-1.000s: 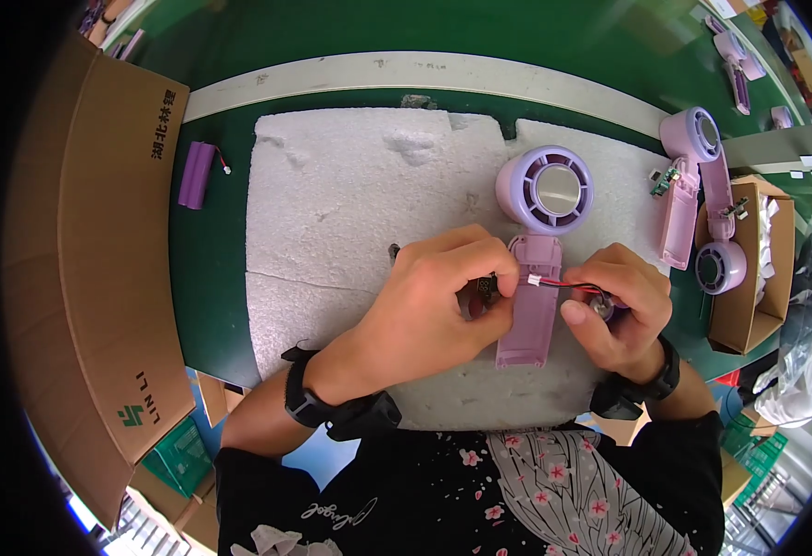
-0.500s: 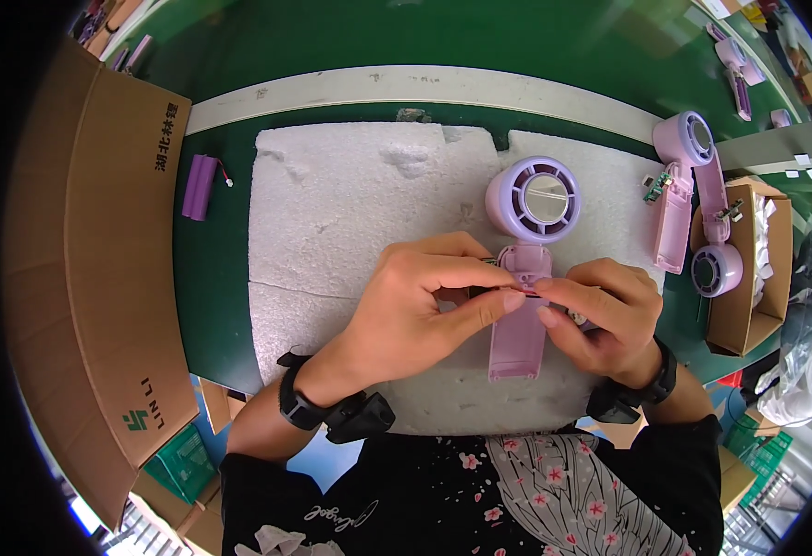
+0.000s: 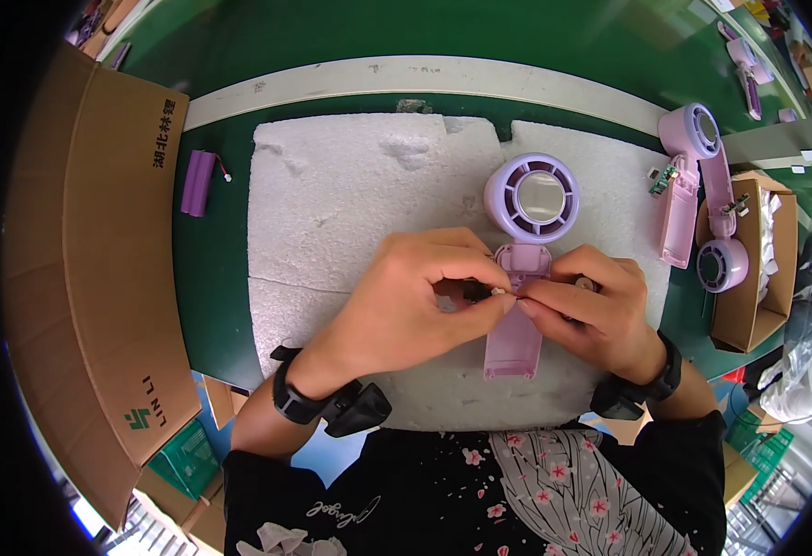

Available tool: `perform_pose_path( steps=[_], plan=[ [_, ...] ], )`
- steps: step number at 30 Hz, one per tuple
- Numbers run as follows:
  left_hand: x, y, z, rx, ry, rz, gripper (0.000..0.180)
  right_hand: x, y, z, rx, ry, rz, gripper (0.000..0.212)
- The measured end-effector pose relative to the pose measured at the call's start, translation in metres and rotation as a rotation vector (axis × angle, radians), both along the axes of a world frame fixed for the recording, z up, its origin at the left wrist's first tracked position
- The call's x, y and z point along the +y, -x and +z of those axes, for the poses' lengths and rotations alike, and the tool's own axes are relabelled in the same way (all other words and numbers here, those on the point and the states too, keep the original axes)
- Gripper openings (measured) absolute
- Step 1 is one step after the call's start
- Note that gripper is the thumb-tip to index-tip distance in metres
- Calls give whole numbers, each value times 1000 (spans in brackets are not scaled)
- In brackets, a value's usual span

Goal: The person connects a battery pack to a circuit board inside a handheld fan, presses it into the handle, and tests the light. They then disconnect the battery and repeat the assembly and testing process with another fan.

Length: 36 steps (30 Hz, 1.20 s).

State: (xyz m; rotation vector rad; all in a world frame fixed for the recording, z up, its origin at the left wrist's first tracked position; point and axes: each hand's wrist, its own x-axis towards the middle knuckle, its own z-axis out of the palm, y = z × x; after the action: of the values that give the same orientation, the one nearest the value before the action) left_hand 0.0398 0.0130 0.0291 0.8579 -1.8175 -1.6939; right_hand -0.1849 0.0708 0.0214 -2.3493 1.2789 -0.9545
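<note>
A handheld fan with a round lilac head [image 3: 532,198] and an open pink handle shell [image 3: 512,350] lies on a white foam sheet [image 3: 350,199]. Over the upper handle, my left hand [image 3: 411,296] pinches a small white connector [image 3: 498,291] between thumb and index finger. A dark part shows under its curled fingers. My right hand [image 3: 601,306] meets it, thumb and index finger pressed together at the same spot; what they pinch is too small to make out. A small roundish piece [image 3: 587,283] shows among the right fingers. Both hands hide the middle of the handle.
A purple battery pack [image 3: 198,183] with a plug lies left of the foam, beside a tall cardboard box [image 3: 128,250]. To the right are a second open fan [image 3: 679,208], another fan [image 3: 723,264] and a small carton [image 3: 777,278]. A white strip [image 3: 378,79] crosses the green table behind.
My fingertips have shifted slightly left and down over the handle. The white connector now shows at the left fingertips. The right fingers have curled in more.
</note>
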Motion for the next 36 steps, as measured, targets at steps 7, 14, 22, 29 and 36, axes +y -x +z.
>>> perform_pose_path(
  steps=[7, 14, 22, 29, 36],
  plan=[
    [-4, -6, 1, 89, -278, -43, 40, -1, 2, -3, -33, 58, 26, 29],
    [-6, -8, -2, 118, -335, -82, 43, -1, 0, -5, -33, 87, 34, 27],
    [-7, -8, 5, 83, -362, -8, 41, -1, -1, -5, -38, 51, 14, 26],
    [-4, -7, 1, 97, -166, -1, 38, -1, -1, -4, -44, 59, 13, 27],
    [-1, -4, 0, 81, -38, 17, 39, -1, 0, 0, -62, 43, 43, 24]
  ],
)
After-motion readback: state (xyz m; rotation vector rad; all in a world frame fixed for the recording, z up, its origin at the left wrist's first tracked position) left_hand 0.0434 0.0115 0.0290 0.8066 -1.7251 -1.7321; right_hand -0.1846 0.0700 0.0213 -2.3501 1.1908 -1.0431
